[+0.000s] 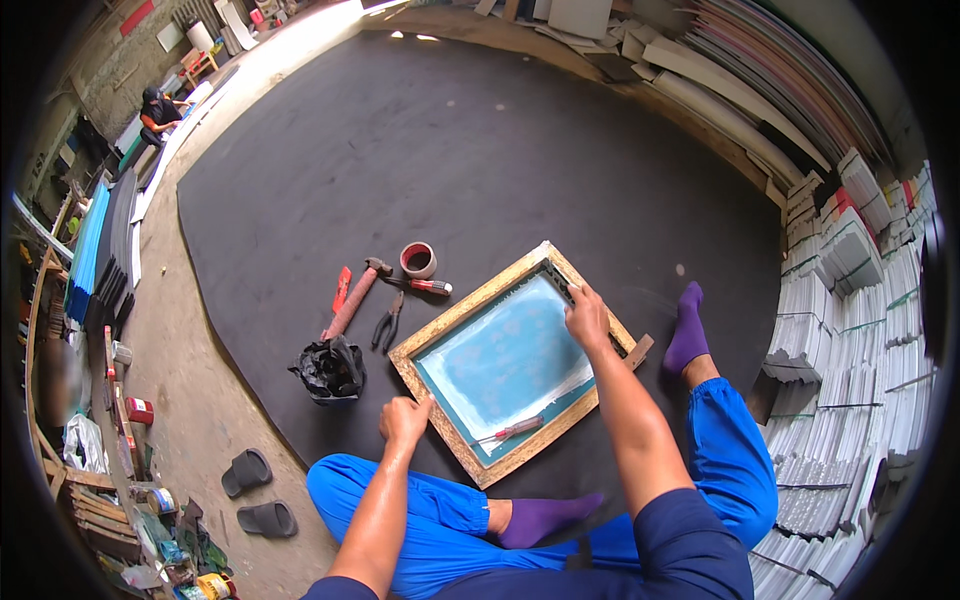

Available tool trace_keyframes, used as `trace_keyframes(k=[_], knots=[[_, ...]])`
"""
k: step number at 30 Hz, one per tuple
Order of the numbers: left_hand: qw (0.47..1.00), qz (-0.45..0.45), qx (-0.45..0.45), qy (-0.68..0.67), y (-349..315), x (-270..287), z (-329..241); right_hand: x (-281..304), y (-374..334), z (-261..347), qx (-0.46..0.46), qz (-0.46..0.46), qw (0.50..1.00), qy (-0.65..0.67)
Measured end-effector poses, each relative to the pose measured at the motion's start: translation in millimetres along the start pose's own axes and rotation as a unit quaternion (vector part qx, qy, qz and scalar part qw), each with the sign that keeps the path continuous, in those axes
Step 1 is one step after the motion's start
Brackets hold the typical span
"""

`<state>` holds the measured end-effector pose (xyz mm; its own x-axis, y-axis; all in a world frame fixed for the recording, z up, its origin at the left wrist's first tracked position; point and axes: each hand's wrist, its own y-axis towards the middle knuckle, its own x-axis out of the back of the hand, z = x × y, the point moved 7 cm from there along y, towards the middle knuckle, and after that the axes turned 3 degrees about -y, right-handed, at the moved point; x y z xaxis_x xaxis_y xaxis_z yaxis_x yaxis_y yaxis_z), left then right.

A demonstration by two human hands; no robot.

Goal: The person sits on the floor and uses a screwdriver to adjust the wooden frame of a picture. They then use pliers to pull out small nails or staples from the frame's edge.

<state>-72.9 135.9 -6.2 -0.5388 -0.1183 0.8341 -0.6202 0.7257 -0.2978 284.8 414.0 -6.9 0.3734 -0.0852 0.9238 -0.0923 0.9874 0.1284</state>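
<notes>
A rectangular wooden frame [462,447] with a mottled gold-brown face lies tilted on the dark mat before me. Its recessed panel [505,355] is light blue with whitish smears. My left hand [404,421] is closed at the frame's left edge, its thumb against the wood. My right hand [587,318] is closed at the inner upper right edge, beside a dark strip [553,274]; what its fingers hold is hidden. A screwdriver [518,428] with a red and clear handle rests on the panel's near end. A small wood piece [638,352] juts out beyond the right edge.
Left of the frame lie a hammer [358,296], pliers [388,322], a red-handled tool [432,287], a tape roll [418,260] and a black bag [330,370]. Bundled white strips [850,400] stack up at right. Sandals [247,473] sit left; a person [160,112] sits far left.
</notes>
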Motion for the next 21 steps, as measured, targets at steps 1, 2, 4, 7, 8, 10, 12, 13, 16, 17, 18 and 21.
trace_keyframes(k=[1,2,4,7,8,10,12,13,16,17,18,21], knots=[[0.999,-0.046,-0.022,0.012,8.8,17.2,0.9,-3.0,-17.4,9.1,-0.014,-0.018,1.0,0.014],[0.995,-0.063,-0.067,0.026,19.7,27.6,-4.6,-2.8,-36.4,11.6,-0.031,-0.038,0.999,-0.017],[0.974,-0.136,-0.173,0.061,34.2,42.8,-13.2,8.4,-79.1,18.9,-0.085,-0.059,0.993,-0.064],[0.937,-0.175,-0.279,0.113,65.4,28.5,-35.2,45.9,-132.5,-6.3,-0.265,-0.084,0.961,0.0],[0.948,-0.143,-0.262,0.113,76.4,20.6,-30.7,46.2,-149.3,-14.8,-0.328,-0.087,0.94,0.043],[0.963,-0.076,-0.233,0.108,90.3,6.2,-34.0,36.2,-173.1,-33.6,-0.42,-0.068,0.898,0.108],[0.971,-0.049,-0.209,0.11,94.4,1.6,-35.4,21.4,-183.7,-46.1,-0.45,-0.046,0.88,0.146],[0.974,-0.036,-0.195,0.112,95.1,2.2,-35.7,13.9,-183.0,-51.0,-0.436,-0.035,0.887,0.151],[0.975,-0.008,-0.178,0.133,96.8,5.7,-25.9,3.9,-172.3,-61.1,-0.402,-0.011,0.905,0.136],[0.975,-0.009,-0.176,0.133,92.3,6.6,-20.9,3.1,-165.2,-62.6,-0.392,-0.006,0.911,0.127],[0.976,-0.011,-0.173,0.135,87.8,7.6,-16.8,4.6,-156.4,-60.5,-0.379,-0.005,0.917,0.122],[0.981,-0.011,-0.161,0.107,72.2,10.9,-6.4,2.5,-116.2,-62.5,-0.329,0.004,0.939,0.099]])
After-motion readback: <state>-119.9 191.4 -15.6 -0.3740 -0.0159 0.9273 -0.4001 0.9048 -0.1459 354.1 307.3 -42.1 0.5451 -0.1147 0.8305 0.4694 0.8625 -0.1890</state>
